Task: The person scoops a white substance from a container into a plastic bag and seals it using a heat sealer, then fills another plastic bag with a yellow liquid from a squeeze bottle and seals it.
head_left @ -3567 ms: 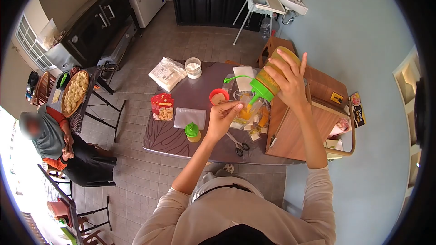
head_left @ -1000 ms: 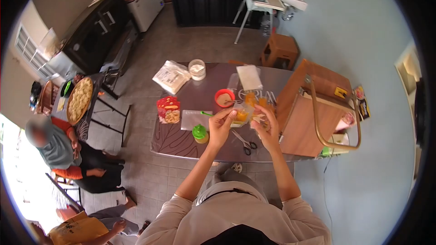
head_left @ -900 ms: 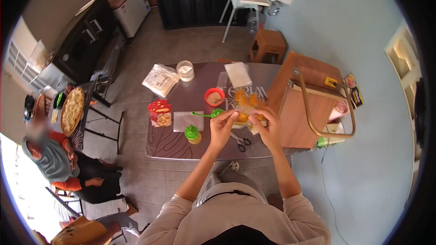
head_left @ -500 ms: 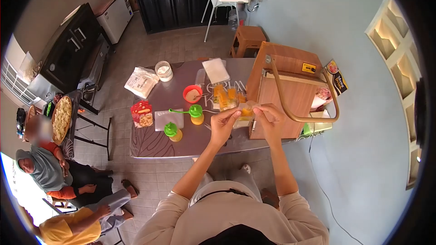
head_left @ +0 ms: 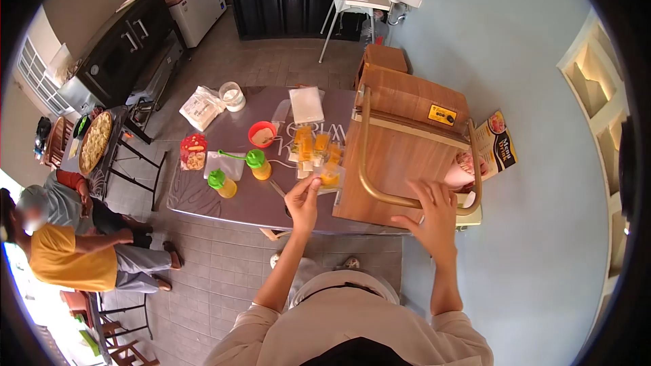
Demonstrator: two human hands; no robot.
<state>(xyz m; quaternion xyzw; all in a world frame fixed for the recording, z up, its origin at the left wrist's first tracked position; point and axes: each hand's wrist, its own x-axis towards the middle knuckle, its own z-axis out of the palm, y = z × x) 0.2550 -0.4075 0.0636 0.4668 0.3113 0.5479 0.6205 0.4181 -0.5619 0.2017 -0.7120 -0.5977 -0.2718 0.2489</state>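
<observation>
My left hand (head_left: 302,205) pinches a small clear plastic packet with orange filling (head_left: 330,177) at its edge, over the front of the table. Open, with fingers spread, my right hand (head_left: 437,222) is by the lower end of the curved bronze handle (head_left: 367,156) on a wood-patterned box machine (head_left: 400,149). Similar orange packets (head_left: 305,146) lie grouped just beyond my left hand. To their left are two green-capped squeeze bottles (head_left: 258,165) with yellow contents and a red bowl (head_left: 262,134) of pale powder or paste.
On the dark table (head_left: 203,205) are a white plastic bundle (head_left: 202,108), a clear jar (head_left: 232,97), a stack of plastic sheets (head_left: 306,105) and a red packet (head_left: 194,152). A menu (head_left: 496,141) stands at the right wall. Two people (head_left: 74,254) are at the left.
My hands have parted: the left keeps the packet, while the right let go and moved right to the handle. My view has shifted, and the person in yellow now appears more upright.
</observation>
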